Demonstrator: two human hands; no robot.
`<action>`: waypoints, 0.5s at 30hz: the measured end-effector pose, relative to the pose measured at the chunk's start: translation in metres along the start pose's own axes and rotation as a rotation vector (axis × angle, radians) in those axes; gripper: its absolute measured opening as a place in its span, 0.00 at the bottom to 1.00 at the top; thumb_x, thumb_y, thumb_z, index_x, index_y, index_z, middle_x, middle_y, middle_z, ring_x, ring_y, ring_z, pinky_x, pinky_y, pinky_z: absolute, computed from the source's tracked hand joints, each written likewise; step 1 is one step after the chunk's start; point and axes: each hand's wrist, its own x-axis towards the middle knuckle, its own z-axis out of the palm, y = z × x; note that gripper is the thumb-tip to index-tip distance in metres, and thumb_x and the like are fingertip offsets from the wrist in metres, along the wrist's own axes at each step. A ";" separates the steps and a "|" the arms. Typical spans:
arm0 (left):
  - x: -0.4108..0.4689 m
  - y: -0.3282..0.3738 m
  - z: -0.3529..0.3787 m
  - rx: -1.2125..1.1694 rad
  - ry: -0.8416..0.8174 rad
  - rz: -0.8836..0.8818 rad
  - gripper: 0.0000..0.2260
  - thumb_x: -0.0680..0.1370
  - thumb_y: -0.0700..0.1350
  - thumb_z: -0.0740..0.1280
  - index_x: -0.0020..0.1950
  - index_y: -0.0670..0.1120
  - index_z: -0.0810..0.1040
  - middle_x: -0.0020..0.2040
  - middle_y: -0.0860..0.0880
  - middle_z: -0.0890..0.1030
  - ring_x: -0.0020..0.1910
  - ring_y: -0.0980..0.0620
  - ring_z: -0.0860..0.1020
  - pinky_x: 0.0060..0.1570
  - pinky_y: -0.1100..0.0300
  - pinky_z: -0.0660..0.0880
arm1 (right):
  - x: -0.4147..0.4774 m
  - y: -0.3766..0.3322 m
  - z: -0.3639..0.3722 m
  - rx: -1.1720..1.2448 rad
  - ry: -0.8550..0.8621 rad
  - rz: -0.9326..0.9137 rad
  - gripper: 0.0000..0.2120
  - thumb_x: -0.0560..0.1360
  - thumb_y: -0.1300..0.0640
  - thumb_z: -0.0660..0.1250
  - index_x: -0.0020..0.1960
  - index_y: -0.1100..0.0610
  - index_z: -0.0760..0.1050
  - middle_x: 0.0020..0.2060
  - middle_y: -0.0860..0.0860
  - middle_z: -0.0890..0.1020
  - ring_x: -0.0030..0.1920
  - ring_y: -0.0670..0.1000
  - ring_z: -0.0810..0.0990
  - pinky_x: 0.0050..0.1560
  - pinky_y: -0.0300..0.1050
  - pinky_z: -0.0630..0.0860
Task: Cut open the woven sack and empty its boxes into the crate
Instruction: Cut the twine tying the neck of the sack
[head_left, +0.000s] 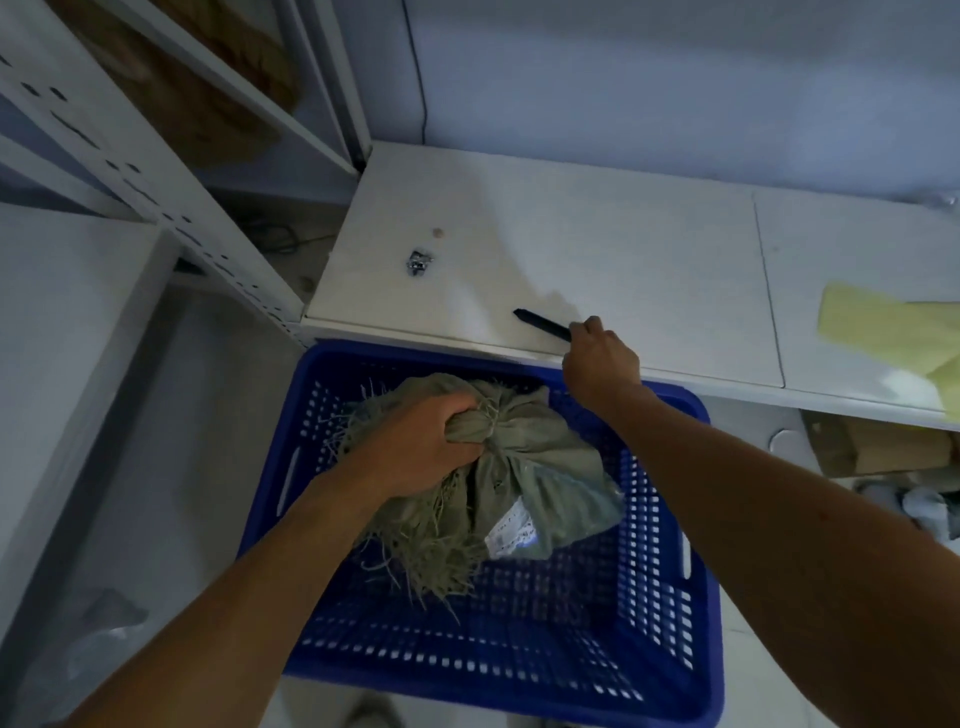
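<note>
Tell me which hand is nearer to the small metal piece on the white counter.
Right. The right hand holds the black cutter on the counter, right of the metal piece. The left hand grips the sack below, in the crate.

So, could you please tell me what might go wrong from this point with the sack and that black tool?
1. The left hand clamps the woven sack right at its tied neck, so a cut there could nick the fingers.
2. The right hand grips only one end of the black cutter on the white counter, so it could slip.
3. Loose frayed strands may snag the blade or scatter into the blue crate.
</note>
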 end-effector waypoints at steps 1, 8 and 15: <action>0.003 -0.005 0.002 -0.009 0.004 -0.007 0.08 0.79 0.47 0.72 0.57 0.46 0.82 0.47 0.52 0.83 0.44 0.54 0.81 0.46 0.59 0.78 | 0.006 0.001 0.005 -0.010 -0.004 -0.011 0.18 0.80 0.61 0.62 0.69 0.61 0.68 0.63 0.58 0.71 0.57 0.58 0.75 0.44 0.48 0.69; 0.013 -0.023 0.010 0.039 -0.019 0.027 0.08 0.78 0.46 0.73 0.57 0.47 0.82 0.47 0.54 0.83 0.40 0.61 0.78 0.43 0.64 0.76 | 0.025 -0.001 0.018 -0.111 0.082 -0.071 0.16 0.79 0.59 0.65 0.65 0.60 0.68 0.58 0.58 0.74 0.49 0.57 0.79 0.39 0.47 0.69; 0.008 -0.027 0.007 -0.003 0.004 0.036 0.05 0.79 0.47 0.73 0.52 0.55 0.80 0.44 0.59 0.82 0.40 0.64 0.79 0.42 0.65 0.77 | 0.028 -0.007 0.003 -0.076 -0.075 0.018 0.11 0.79 0.59 0.64 0.59 0.63 0.72 0.51 0.58 0.79 0.50 0.57 0.80 0.42 0.46 0.71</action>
